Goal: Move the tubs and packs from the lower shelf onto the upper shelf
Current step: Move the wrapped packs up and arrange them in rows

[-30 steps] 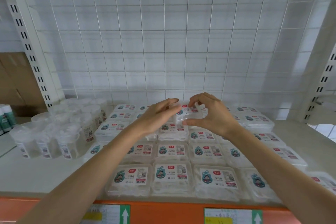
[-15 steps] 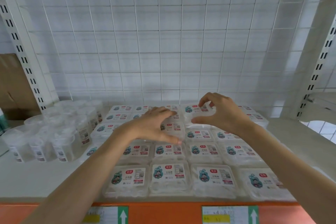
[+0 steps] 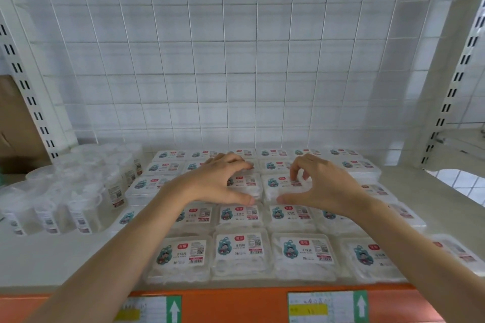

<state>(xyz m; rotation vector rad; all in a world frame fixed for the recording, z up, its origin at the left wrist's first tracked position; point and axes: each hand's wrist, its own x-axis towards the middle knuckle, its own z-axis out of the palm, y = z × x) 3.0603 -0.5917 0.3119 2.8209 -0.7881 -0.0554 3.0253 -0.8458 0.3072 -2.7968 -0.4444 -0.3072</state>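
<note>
Flat clear packs (image 3: 240, 252) with cartoon labels lie in rows across the white shelf (image 3: 52, 257). A group of clear round tubs (image 3: 78, 191) stands at the left. My left hand (image 3: 217, 183) grips one pack (image 3: 248, 183) in the middle of the rows, thumb at its near edge and fingers over its far edge. My right hand (image 3: 325, 186) holds the neighbouring pack (image 3: 275, 183) the same way, fingertips curled on its label. These two packs sit higher than the row in front. The lower shelf is out of view.
A white wire grid (image 3: 236, 60) closes the back of the shelf. Slotted uprights stand at left (image 3: 29, 92) and right (image 3: 451, 86). An orange front rail (image 3: 236, 304) carries price labels. Brown cardboard (image 3: 13, 126) shows at far left. Bare shelf lies at the front left and far right.
Both hands have come nearer from the back rows to the middle row. The right hand left the pack at the back; each hand now clasps a pack side by side.
</note>
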